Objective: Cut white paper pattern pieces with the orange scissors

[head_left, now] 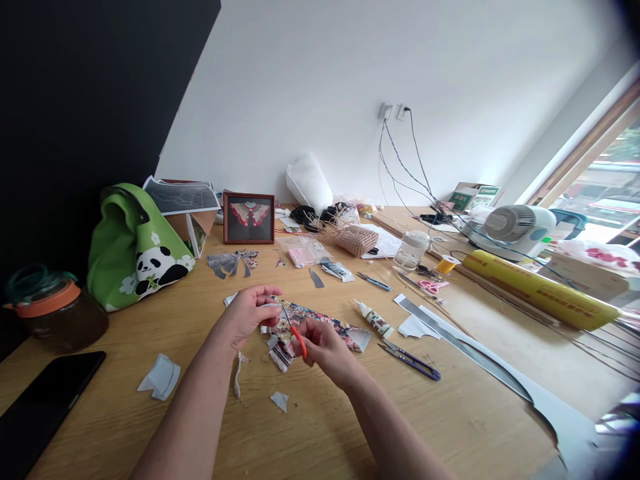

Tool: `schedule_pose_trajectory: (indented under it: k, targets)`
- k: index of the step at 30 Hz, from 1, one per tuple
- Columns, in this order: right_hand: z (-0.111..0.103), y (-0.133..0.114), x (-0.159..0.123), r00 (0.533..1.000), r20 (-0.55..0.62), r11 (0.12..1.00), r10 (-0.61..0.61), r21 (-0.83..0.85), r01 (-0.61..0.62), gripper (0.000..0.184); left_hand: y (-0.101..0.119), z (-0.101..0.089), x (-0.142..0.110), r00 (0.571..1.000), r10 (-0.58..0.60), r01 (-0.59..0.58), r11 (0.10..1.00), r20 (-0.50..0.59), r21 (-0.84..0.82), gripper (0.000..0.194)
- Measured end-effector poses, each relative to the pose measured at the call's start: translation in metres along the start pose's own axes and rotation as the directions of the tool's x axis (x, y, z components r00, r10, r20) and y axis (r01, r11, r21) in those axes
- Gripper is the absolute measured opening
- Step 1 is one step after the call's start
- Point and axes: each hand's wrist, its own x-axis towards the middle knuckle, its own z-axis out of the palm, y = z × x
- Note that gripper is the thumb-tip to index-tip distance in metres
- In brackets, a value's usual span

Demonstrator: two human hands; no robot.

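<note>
My right hand (320,343) is closed on a pair of scissors (299,340) with orange handles, the blades pointing up and left. The blade tips reach the fingers of my left hand (253,312), whose thumb and fingers are pinched together. What the left hand pinches is too small to make out. Beneath both hands lies a flowered piece of fabric (333,324), partly hidden by them. A striped scrap (281,360) is by its near edge. White scraps (280,401) and a thin torn strip (238,380) lie closer to me.
A glue bottle (374,319) and dark thread snips (410,360) lie to the right, beside a long grey strip (450,340). A black phone (53,413), a jar (63,320) and a green panda bag (135,253) stand or lie left. A framed piece (249,219) stands behind.
</note>
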Motion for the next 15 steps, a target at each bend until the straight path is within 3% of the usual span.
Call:
schedule_pose_trajectory:
  k: [15]
  targets:
    - [0.0023, -0.0038, -0.0017, 1.000, 0.011, 1.000, 0.007, 0.022, -0.007, 0.041, -0.0040, -0.0014, 0.0031, 0.999, 0.019, -0.019, 1.000, 0.029, 0.024, 0.043]
